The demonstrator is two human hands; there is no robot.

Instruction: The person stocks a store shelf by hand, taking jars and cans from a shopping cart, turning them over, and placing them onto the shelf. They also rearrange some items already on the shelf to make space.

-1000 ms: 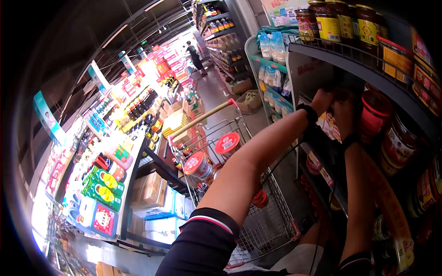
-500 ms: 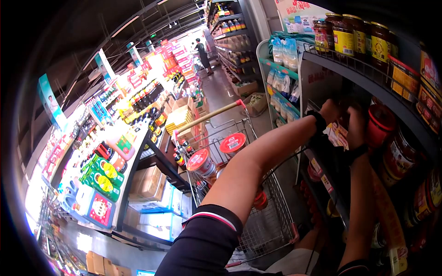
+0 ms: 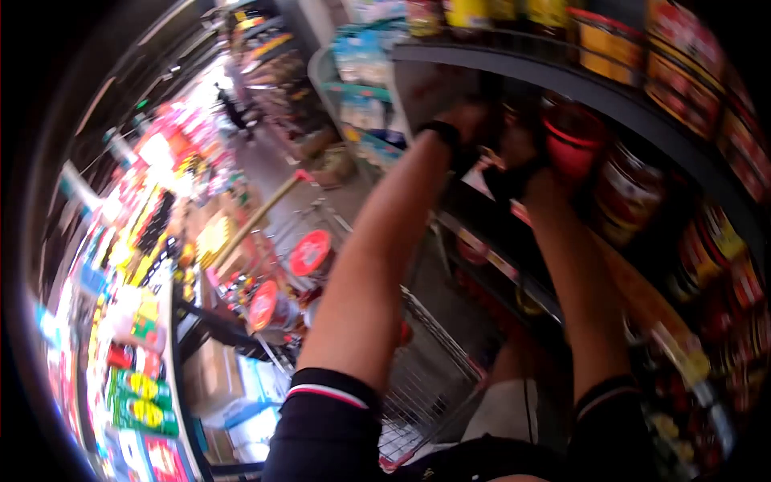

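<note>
Both of my arms reach into a dark shelf bay. My left hand (image 3: 470, 119) is deep in the shadow near the bay's left wall. Close to its right is my right hand (image 3: 518, 146), beside a red tub (image 3: 572, 145). Shadow and blur hide the fingers of both hands, so I cannot make out whether they hold anything. A large jar with a pale label (image 3: 630, 189) stands on the shelf to the right of the red tub. At my left, a wire shopping cart (image 3: 426, 394) holds tubs with red lids (image 3: 310, 252).
The upper shelf edge (image 3: 514, 56) runs above my hands, with yellow-labelled jars (image 3: 467, 14) and orange packs (image 3: 606, 48) on it. Green bottles (image 3: 144, 399) stand on the display at left. A rack of blue-white bags (image 3: 361, 60) is behind the bay. A distant person (image 3: 230, 106) stands in the aisle.
The view has turned and blurred, so the shelf and cart appear farther left. Both hands stay inside the bay close together, and more of my right arm shows.
</note>
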